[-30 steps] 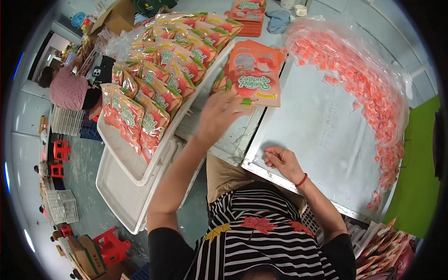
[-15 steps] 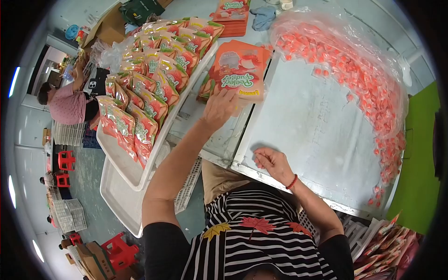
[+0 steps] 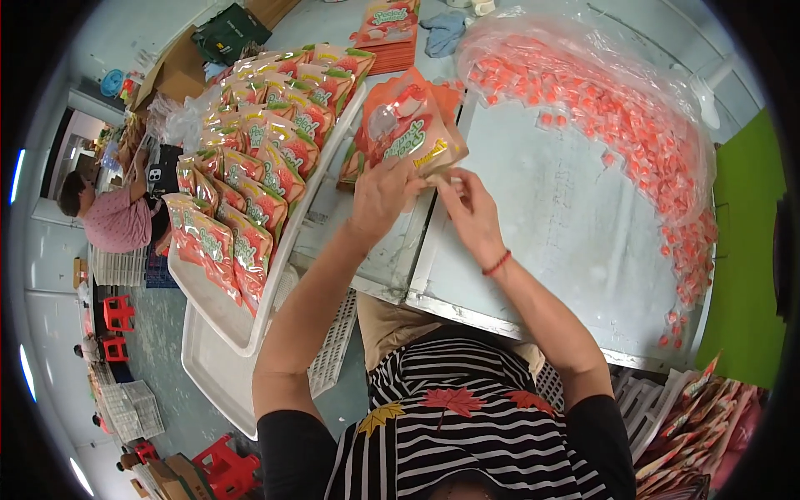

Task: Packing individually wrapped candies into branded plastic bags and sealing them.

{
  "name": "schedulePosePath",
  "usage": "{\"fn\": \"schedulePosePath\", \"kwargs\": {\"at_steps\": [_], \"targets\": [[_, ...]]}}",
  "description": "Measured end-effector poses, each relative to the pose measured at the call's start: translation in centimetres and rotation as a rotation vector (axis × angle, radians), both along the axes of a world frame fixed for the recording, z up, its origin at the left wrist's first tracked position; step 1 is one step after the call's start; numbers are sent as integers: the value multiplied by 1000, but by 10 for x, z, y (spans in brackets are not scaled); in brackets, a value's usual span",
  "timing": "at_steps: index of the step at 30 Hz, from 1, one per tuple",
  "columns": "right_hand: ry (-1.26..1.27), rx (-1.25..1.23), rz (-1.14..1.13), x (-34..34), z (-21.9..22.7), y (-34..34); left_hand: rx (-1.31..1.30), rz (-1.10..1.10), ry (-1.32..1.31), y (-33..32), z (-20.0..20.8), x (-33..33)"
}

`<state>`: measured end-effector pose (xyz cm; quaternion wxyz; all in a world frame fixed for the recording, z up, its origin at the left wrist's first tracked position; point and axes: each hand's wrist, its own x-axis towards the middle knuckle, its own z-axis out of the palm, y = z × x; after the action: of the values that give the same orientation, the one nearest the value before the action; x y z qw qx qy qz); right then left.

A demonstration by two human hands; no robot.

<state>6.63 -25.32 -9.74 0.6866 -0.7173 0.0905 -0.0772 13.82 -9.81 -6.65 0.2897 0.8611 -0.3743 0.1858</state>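
Note:
My left hand (image 3: 382,200) is closed on the near edge of a printed peach-and-red candy pouch (image 3: 410,133), which tilts up over a stack of like pouches (image 3: 448,94). My right hand (image 3: 472,212), with a red bracelet at the wrist, pinches the pouch's near right corner, its fingertips close to the left hand's. What lies between those fingertips is partly hidden. On the metal worktop to the right, small clear-wrapped red candies (image 3: 621,129) form a long curved heap.
A white tray (image 3: 242,340) of upright filled pouches stands left, over another white tray (image 3: 200,367). Clear plastic sheeting (image 3: 583,42) edges the candy heap. At the back are a pouch stack (image 3: 392,57) and a blue cloth (image 3: 444,33). Another person (image 3: 117,212) works far left.
The pouch has been lifted and tilted off the stack by my left hand. My right hand has moved up and left from the worktop's near edge to the pouch's corner.

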Motion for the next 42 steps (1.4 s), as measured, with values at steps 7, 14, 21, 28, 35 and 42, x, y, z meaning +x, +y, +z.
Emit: {"fn": "schedulePosePath", "kwargs": {"at_steps": [7,14,21,28,35,42], "targets": [[26,-105,-60,25,-34,-8,-91,-16,-61,4,15,1],[-35,-184,-146,18,-18,-7,2,175,-151,8,21,16],[105,-325,101,30,1,-10,37,150,-128,4,24,9],[-148,-140,48,13,15,11,-41,49,-117,-15,21,-16],[-103,-148,-3,9,15,2,25,55,-56,-24,25,-29],[-31,-121,43,7,18,-19,-142,-61,-139,-31,29,-33]]}}
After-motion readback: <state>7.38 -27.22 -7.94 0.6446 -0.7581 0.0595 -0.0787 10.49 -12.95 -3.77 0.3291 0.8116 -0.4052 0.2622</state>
